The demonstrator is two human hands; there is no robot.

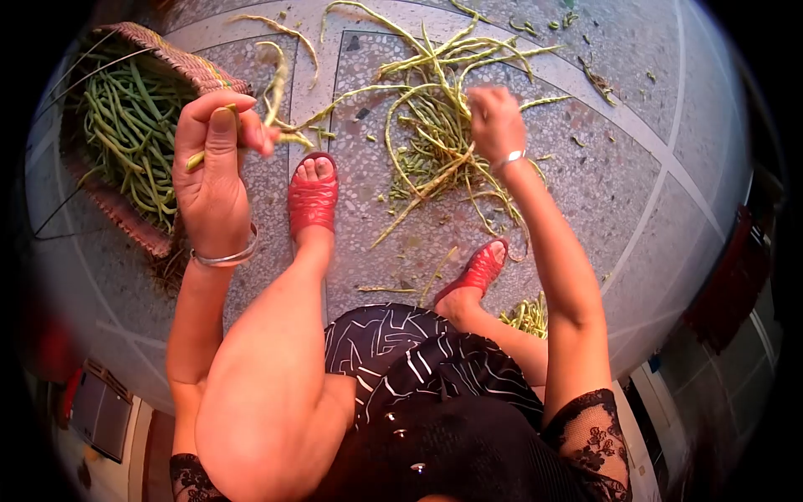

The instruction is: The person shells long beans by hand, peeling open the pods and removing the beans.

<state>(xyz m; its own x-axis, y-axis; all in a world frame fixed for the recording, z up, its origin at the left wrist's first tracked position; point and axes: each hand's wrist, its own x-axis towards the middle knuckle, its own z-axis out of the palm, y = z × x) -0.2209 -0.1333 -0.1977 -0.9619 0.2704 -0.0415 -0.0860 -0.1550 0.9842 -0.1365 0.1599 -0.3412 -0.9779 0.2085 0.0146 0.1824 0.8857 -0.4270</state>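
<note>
Two bare hands work on either side of a tangled heap of long, slender, yellow-green bean pods, spread on a speckled grey terrazzo floor. Well to the left of the heap, the left hand is raised with the palm turned up, its thumb and fingers pinched around a short yellow-green pod piece whose end juts out past the palm. The right hand is curled in a loose fist over the right edge of the heap; it is blurred, so whether it grasps a pod cannot be told.

Further left of the heap, beyond the left hand, a woven basket with a pink and tan braided rim holds many smooth green beans. Short cut-looking bits lie against the heap's left side, and a small pile of pale green pods rests on its near side, beside the right leg. Between basket and heap is a foot in a red strappy sandal.

The step in hand appears to be fingering one pod in the left hand while the right is at the heap. Lifting a pod from there would call for a light fingertip pinch, because the strands cross one another.
</note>
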